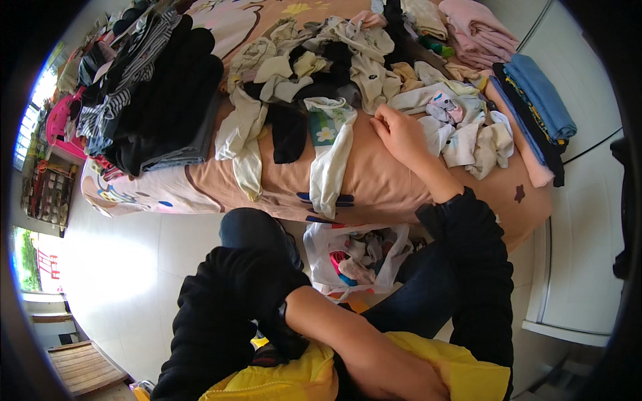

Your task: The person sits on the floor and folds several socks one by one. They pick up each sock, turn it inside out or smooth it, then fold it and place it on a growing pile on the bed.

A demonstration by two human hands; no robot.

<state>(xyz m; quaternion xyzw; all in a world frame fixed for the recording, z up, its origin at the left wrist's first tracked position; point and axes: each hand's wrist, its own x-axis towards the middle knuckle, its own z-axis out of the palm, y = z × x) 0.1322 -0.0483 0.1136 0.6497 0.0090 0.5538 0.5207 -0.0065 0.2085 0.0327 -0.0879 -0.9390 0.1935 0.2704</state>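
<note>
My right hand [401, 131] rests on the peach bedspread [381, 173] with its fingers curled. Nothing clearly shows in its grip. Just left of it lies a white sock [331, 160] with a green patch and a daisy, its toe hanging toward the bed's edge. A black sock [287, 133] and a cream sock [243, 150] lie farther left. Behind them spreads a heap of mixed socks [373, 75]. Several light socks [469, 133] are bunched to the right. My left hand [411, 371] is against my yellow vest [476, 378], its fingers hidden.
Folded dark clothes [170, 95] stand stacked at the left. On the right are folded blue clothes [541, 95] and a pink blanket [476, 30]. Between my knees, a white plastic bag [318, 260] holds more fabric items. A white cabinet [582, 215] flanks the bed.
</note>
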